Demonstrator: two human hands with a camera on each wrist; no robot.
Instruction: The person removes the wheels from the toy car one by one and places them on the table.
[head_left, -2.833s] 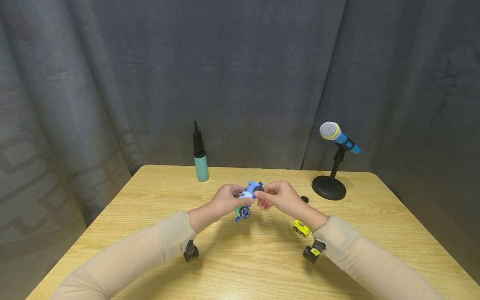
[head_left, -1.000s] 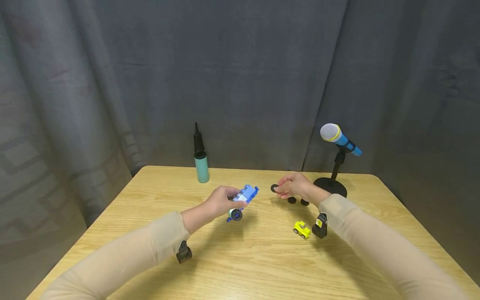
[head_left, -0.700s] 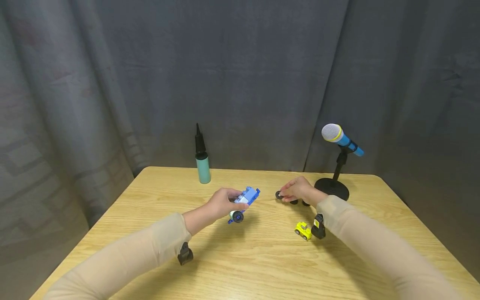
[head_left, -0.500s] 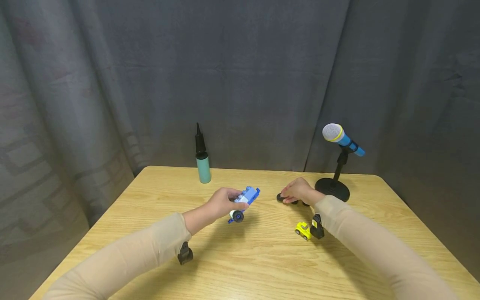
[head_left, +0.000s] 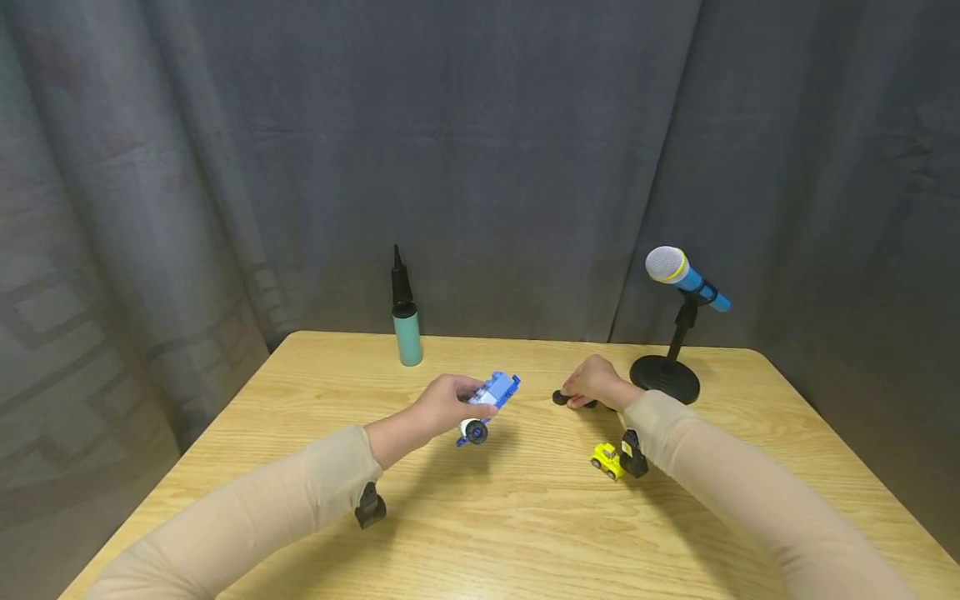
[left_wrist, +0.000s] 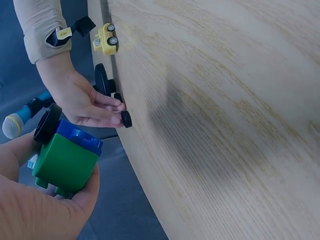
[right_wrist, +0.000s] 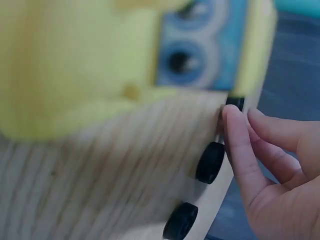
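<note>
A toy car built of blocks [head_left: 495,390], blue and white with a green block, is gripped by my left hand [head_left: 442,408] above the table. One black wheel [head_left: 476,431] sits on its near end; another black wheel [left_wrist: 47,123] shows in the left wrist view. To the right, my right hand [head_left: 596,382] is low over the table, its fairly straight fingers [right_wrist: 240,150] at a loose black wheel [head_left: 559,398] lying there. The thumb looks apart from that wheel in the right wrist view. Two more loose wheels [right_wrist: 210,162] lie beside it.
A yellow toy car [head_left: 606,460] stands near the right wrist camera [head_left: 633,454]. Farther back are a blue toy microphone on a black stand [head_left: 664,379] and a green hand pump [head_left: 408,337]. Grey curtains [head_left: 480,167] surround the wooden table [head_left: 480,517].
My right hand has left the block car, carried a black wheel rightward and lowered it from upright to flat on the table. My left hand keeps hold of the block car.
</note>
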